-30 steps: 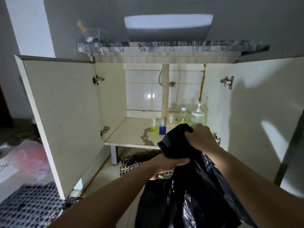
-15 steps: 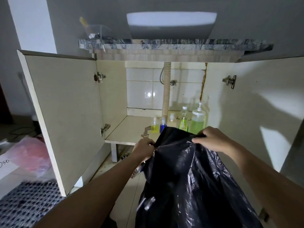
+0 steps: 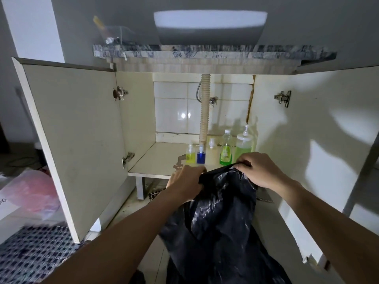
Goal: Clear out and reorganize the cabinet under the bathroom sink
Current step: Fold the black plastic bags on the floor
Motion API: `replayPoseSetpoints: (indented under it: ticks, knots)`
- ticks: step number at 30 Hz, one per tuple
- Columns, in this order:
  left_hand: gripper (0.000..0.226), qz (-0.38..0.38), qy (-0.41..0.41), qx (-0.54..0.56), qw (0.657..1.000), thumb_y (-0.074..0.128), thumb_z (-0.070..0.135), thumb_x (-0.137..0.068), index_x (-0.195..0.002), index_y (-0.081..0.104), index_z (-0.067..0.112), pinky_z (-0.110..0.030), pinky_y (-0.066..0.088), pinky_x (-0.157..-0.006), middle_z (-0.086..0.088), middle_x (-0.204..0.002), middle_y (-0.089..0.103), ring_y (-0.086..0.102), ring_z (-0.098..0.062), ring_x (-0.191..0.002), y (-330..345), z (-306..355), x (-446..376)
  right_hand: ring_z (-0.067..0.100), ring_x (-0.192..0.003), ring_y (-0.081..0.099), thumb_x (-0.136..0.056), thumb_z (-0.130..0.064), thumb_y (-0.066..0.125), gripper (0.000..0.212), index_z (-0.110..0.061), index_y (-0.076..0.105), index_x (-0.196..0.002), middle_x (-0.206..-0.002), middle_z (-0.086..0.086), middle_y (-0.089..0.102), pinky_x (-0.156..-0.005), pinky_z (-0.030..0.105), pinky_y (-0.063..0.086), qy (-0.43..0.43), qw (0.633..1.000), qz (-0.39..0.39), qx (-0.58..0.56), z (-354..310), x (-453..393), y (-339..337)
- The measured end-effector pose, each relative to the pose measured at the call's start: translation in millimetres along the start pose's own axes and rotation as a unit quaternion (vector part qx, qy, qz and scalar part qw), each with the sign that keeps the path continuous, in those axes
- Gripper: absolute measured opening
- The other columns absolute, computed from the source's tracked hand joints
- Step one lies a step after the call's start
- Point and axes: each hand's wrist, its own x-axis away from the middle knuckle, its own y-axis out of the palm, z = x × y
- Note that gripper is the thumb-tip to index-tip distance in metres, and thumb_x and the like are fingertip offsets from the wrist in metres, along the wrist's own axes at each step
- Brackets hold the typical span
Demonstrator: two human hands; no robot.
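Note:
A black plastic bag (image 3: 221,226) hangs in front of the open cabinet (image 3: 155,160). My left hand (image 3: 185,184) grips its top edge on the left. My right hand (image 3: 259,170) pinches the top edge on the right. Both hold the bag's mouth just below the shelf's front edge. On the shelf's right half stand several bottles: a small yellow one (image 3: 190,153), a small blue one (image 3: 201,154), a pale one (image 3: 212,149), a green one (image 3: 226,148) and a large green pump bottle (image 3: 244,143). A corrugated drain hose (image 3: 204,109) comes down behind them.
Both cabinet doors stand wide open, the left door (image 3: 71,136) and the right door (image 3: 307,140). A white basin (image 3: 209,27) sits on the marble counter (image 3: 205,53). A pink plastic bag (image 3: 32,193) and a checked mat (image 3: 34,253) lie on the floor at the left.
My hands first bunched the bag close together, then spread its mouth apart. Now they have drawn nearer again and lifted the top edge toward the shelf.

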Motion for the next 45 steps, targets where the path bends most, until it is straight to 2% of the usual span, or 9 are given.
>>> replayPoseSetpoints:
  ticks: [7, 9, 12, 17, 22, 26, 33, 38, 45]
  knots:
    - [0.027, 0.027, -0.121, 0.049, 0.991, 0.051, 0.015, -0.089, -0.108, 0.069, 0.02, -0.034, 0.054, -0.074, -0.007, -0.103, 0.07, 0.065, -0.029, -0.088, -4.6, -17.0, -1.4, 0.027, -0.07, 0.059, -0.095, -0.019, 0.046, 0.019, -0.007, 0.055, -0.083, -0.08, 0.01, 0.061, -0.059, 0.029, 0.039, 0.063, 0.986, -0.013, 0.153, 10.3, 0.8, -1.9]
    - [0.026, 0.047, -0.117, 0.076, 0.989, 0.048, 0.015, -0.091, -0.108, 0.067, 0.017, -0.033, 0.049, -0.069, -0.01, -0.103, 0.069, 0.063, -0.03, -0.086, -9.3, -12.1, -2.3, 0.028, -0.09, 0.06, -0.091, -0.022, 0.049, 0.015, -0.01, 0.054, -0.1, -0.106, 0.01, 0.062, -0.078, 0.033, 0.044, 0.061, 0.977, -0.031, 0.203, 3.7, 2.4, -4.8]
    - [0.028, 0.072, -0.103, 0.11, 0.986, 0.046, 0.018, -0.088, -0.105, 0.067, 0.024, -0.032, 0.049, -0.07, -0.007, -0.099, 0.068, 0.063, -0.032, -0.085, -15.6, 2.3, -5.3, 0.025, -0.122, 0.048, -0.082, -0.038, 0.062, 0.062, -0.015, 0.038, -0.134, -0.137, 0.003, 0.044, -0.11, 0.047, 0.029, 0.015, 0.976, -0.085, 0.2, -9.1, 4.8, 4.9]
    - [0.021, 0.087, -0.037, 0.062, 0.994, 0.043, 0.02, -0.09, -0.097, 0.062, 0.023, -0.036, 0.05, -0.072, -0.006, -0.096, 0.066, 0.061, -0.031, -0.083, -17.2, 9.0, -6.1, 0.023, -0.086, 0.063, -0.09, -0.03, 0.056, 0.015, -0.016, 0.06, -0.092, -0.091, 0.003, 0.066, -0.076, 0.029, 0.042, -0.001, 0.983, -0.042, 0.178, 3.2, 14.1, 36.1]
    - [0.025, 0.091, 0.019, -0.024, 0.995, 0.048, 0.02, -0.093, -0.117, 0.051, 0.027, -0.036, 0.054, -0.07, -0.003, -0.103, 0.064, 0.063, -0.028, -0.079, -4.6, -5.1, -2.5, 0.014, -0.05, 0.048, -0.091, -0.021, 0.06, 0.036, -0.017, 0.04, -0.061, -0.06, -0.002, 0.051, -0.044, 0.021, 0.03, 0.004, 0.991, -0.063, 0.117, 4.9, 13.3, 23.8]
    - [0.022, 0.086, -0.03, -0.041, 0.995, 0.054, 0.021, -0.091, -0.11, 0.064, 0.025, -0.033, 0.051, -0.071, 0.0, -0.096, 0.056, 0.062, -0.026, -0.081, 0.1, -7.7, -2.0, 0.02, -0.058, 0.05, -0.089, -0.026, 0.062, 0.029, -0.013, 0.048, -0.067, -0.063, -0.001, 0.049, -0.047, 0.024, 0.03, 0.003, 0.993, -0.042, 0.106, 1.9, 9.1, 17.1]
    - [0.014, 0.098, -0.146, 0.181, 0.968, 0.041, 0.012, -0.085, -0.087, 0.055, 0.016, -0.03, 0.041, -0.062, -0.011, -0.086, 0.062, 0.058, -0.032, -0.076, -8.7, -3.9, -11.4, 0.021, -0.064, 0.051, -0.086, -0.025, 0.066, 0.018, -0.01, 0.059, -0.079, -0.063, -0.005, 0.047, -0.051, 0.021, 0.033, -0.018, 0.995, -0.067, 0.074, -9.4, 6.6, -11.6]
    - [0.015, 0.12, -0.018, 0.02, 0.992, 0.038, 0.023, -0.098, -0.111, 0.038, 0.016, -0.04, 0.052, -0.065, -0.012, -0.09, 0.063, 0.06, -0.032, -0.072, -3.3, -0.6, -18.1, 0.013, -0.058, 0.049, -0.087, -0.028, 0.066, 0.019, -0.011, 0.058, -0.083, -0.07, 0.001, 0.053, -0.053, 0.026, 0.034, 0.028, 0.986, -0.138, 0.092, -4.2, -3.2, -33.5]
    - [0.069, -0.089, 0.117, -0.07, 0.987, 0.063, 0.055, -0.081, -0.136, 0.035, 0.024, -0.036, 0.046, -0.082, -0.01, -0.113, 0.065, 0.061, -0.031, -0.102, 32.4, -32.0, -53.4, 0.025, -0.069, 0.053, -0.083, -0.024, 0.067, 0.024, -0.007, 0.052, -0.074, -0.079, 0.011, 0.056, -0.06, 0.03, 0.037, 0.068, 0.968, -0.157, 0.181, 49.3, -40.9, 5.2]
